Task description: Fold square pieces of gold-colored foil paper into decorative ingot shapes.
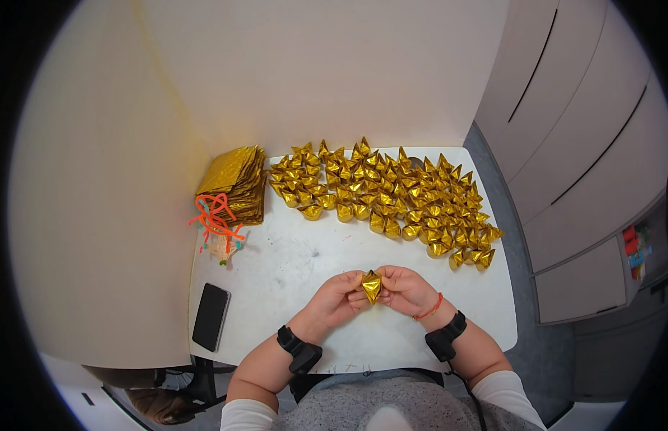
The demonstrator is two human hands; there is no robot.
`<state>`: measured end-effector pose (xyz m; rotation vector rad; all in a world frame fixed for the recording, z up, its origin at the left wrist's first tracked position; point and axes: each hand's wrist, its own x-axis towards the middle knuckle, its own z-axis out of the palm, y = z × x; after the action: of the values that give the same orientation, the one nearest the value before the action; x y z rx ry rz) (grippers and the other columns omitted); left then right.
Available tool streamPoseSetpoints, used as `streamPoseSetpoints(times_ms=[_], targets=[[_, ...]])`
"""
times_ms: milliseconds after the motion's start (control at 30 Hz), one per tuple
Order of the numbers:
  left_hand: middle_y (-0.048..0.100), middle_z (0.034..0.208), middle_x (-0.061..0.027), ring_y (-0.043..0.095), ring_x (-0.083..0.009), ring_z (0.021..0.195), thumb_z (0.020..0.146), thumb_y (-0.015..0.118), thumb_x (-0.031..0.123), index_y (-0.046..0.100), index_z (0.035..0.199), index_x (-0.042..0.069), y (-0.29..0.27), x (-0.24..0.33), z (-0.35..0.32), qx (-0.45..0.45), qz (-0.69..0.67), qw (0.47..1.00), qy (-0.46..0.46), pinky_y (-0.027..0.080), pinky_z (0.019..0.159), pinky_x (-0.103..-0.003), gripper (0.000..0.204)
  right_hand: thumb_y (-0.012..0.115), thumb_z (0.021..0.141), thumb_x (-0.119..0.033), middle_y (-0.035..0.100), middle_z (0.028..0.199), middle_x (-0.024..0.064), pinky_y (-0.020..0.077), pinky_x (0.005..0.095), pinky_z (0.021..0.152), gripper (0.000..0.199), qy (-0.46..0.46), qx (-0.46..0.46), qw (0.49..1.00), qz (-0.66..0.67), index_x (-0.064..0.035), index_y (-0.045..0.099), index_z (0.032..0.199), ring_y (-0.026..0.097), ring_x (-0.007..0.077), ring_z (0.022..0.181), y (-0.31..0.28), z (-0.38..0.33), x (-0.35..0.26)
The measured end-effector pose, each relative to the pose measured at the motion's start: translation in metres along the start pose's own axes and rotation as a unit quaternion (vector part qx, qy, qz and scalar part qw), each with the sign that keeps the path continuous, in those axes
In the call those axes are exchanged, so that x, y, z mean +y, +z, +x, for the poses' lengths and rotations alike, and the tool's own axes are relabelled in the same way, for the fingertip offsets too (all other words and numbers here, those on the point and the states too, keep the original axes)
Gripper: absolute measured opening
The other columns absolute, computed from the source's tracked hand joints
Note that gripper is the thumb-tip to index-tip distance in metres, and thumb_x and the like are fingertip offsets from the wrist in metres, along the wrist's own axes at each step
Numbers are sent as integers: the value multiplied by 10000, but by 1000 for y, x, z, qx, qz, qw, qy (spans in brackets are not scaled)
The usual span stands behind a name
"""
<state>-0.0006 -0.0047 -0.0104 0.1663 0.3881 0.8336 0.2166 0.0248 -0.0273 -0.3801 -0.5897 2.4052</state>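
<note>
Between my two hands, over the near middle of the white table [276,276], is a folded gold foil paper ingot [372,286]. My left hand [338,299] pinches its left side, and my right hand [406,289] grips its right side. The ingot's pointed ends face away from me and toward me. Beyond my hands, many finished gold paper ingots [377,188] stand close together in rows across the far half of the table. A stack of flat gold foil sheets [233,176] lies at the far left corner.
Orange-red cords [217,215] lie against the stack, beside a small pale item with a green tip [223,248]. A black phone [212,317] rests near the left edge. Pale walls [334,72] border the table's back and left; grey cabinets [564,144] stand at the right.
</note>
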Motion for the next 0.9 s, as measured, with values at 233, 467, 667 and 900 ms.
streamPoseSetpoints(times_ms=[233, 467, 667, 900], targets=[[532, 850, -20, 413, -88, 651, 1052, 610, 239, 588, 1038, 6, -6, -1, 1, -10, -15, 1000, 7, 376, 601, -245, 234, 623, 1037, -183, 657, 1088, 38, 473, 269, 800, 242, 11, 1, 1000, -5, -19, 625, 1215, 551, 119, 854, -2, 0, 1], [554, 847, -30, 424, -98, 645, 1094, 529, 210, 579, 1011, 40, 8, -7, 0, 24, 61, 997, 36, 386, 607, -240, 196, 561, 1065, -153, 671, 1117, 82, 496, 297, 833, 229, -24, 24, 999, 23, -9, 620, 1233, 599, 157, 913, 10, 2, -8], [589, 872, -61, 452, -112, 655, 1088, 532, 167, 578, 1012, 37, 3, -9, 1, 7, 66, 996, 67, 402, 619, -246, 157, 545, 1065, -128, 667, 1215, 149, 507, 286, 829, 305, -21, 7, 999, 45, 22, 568, 1329, 633, 181, 971, -1, 4, 2], [617, 886, -83, 480, -129, 666, 1060, 572, 139, 584, 1017, 36, 0, -10, 2, -20, 28, 996, 87, 415, 648, -264, 112, 564, 1060, -156, 667, 1195, 134, 487, 289, 849, 311, -50, -2, 998, 25, 30, 581, 1308, 614, 174, 990, 2, 3, 6]])
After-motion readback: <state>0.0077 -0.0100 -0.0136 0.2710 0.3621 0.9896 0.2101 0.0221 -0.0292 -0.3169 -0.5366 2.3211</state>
